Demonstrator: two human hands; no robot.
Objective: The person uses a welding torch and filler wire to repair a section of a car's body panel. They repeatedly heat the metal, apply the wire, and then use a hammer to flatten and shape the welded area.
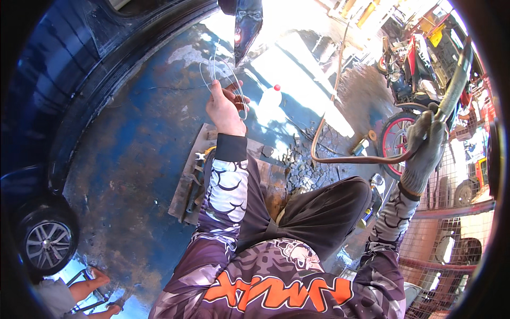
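Note:
My bare left hand (227,109) is closed around a loosely coiled, thin, pale wire (213,61), whose loops stand up past the fingers. A gloved right hand (426,143), mine, is raised at the right and closed around a long bent brown tube (366,159). This tube runs left from the glove, then turns sharply upward and away, growing thinner. Above the glove, a thick greenish-grey length (454,80) reaches the upper right; whether it joins the tube inside the grip is hidden. A white bottle with a red cap (271,97) stands beyond my left hand.
On the left is a dark blue car body (50,95), with a wheel (48,239) behind it. Wooden boards (191,175) lie by my legs. To the right are a motorcycle wheel (396,138) and wire mesh (451,234). Another person's arm (85,287) shows lower left.

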